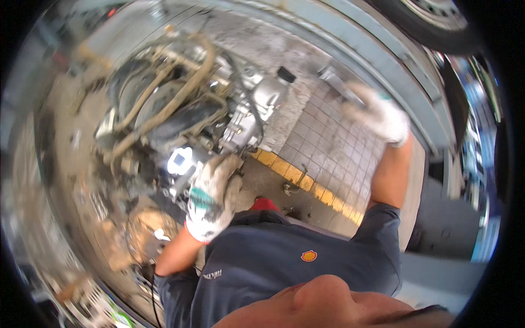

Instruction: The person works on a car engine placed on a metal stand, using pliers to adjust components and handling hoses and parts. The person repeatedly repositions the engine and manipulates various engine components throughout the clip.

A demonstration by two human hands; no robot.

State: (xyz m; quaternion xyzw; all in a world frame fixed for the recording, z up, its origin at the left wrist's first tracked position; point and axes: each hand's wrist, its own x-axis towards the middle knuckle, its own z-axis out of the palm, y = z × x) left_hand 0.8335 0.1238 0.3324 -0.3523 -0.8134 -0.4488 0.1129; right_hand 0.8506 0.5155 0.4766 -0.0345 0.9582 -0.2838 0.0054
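Observation:
My left hand (pixel 214 198), in a soiled white work glove with a green patch, is at the near side of a large engine (pixel 180 104). Its fingers curl against the engine's edge, and what they grip is hidden. Off to the right, my right hand (pixel 380 113), also in a white glove, is blurred by motion above a tiled floor. It is closed around a silvery metal tool (pixel 340 85) with a thicker head at its far end. Blur hides the tool's exact kind. Dusty hoses (pixel 191 85) and a silver metal casing (pixel 265 98) lie on the engine.
A yellow-edged strip (pixel 306 183) borders the tiled floor (pixel 333 142). A long grey metal beam (pixel 377 60) runs along the far right, with a wheel (pixel 432 16) beyond it. Brownish, blurred parts (pixel 145 235) lie left of my left forearm.

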